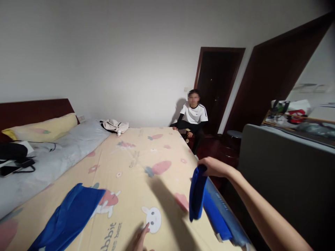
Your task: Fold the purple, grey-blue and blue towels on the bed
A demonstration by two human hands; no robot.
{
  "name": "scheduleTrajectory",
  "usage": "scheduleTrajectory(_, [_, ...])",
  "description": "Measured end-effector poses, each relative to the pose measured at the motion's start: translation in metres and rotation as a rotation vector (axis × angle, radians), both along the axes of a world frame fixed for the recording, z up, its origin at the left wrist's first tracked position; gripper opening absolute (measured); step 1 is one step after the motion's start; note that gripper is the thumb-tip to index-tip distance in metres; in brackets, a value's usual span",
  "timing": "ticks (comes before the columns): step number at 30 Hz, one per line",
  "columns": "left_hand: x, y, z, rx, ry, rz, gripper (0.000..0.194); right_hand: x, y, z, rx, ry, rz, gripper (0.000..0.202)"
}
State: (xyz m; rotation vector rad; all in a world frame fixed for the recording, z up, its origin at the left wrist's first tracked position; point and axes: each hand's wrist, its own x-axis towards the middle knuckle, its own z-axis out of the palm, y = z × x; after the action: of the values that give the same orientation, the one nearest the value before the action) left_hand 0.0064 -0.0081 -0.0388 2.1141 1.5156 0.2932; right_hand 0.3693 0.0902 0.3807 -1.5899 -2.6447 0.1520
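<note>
Above the right side of the bed, my right hand (210, 166) grips the top end of a folded blue cloth (196, 195), which hangs down from the fingers. At the bottom middle my left hand (141, 240) shows only in part, fingers stretched out over the printed rabbit face, holding nothing. A second blue cloth (69, 218) lies spread on the bed at the lower left. Along the bed's right edge lie another folded blue cloth (217, 218) and a greyer blue folded cloth (227, 211), both partly behind the held one.
The bed (136, 181) has a yellow printed sheet. A pillow (44, 128), a grey quilt (65, 150), a pale bag (115, 126) and phones (10, 170) are on its left side. A person (194, 113) sits beyond the far end. A grey panel (282, 167) stands right.
</note>
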Motion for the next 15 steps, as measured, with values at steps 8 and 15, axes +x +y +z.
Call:
scheduleTrajectory(8, [-0.065, 0.009, -0.006, 0.12, -0.016, 0.304, 0.068, 0.09, 0.002, -0.071, 0.531, -0.126, -0.263, 0.025])
scheduleTrajectory(15, [-0.201, -0.001, 0.036, 0.437, 0.376, 0.964, 0.057, 0.122, -0.095, -0.312, 0.569, -0.025, -0.503, 0.037])
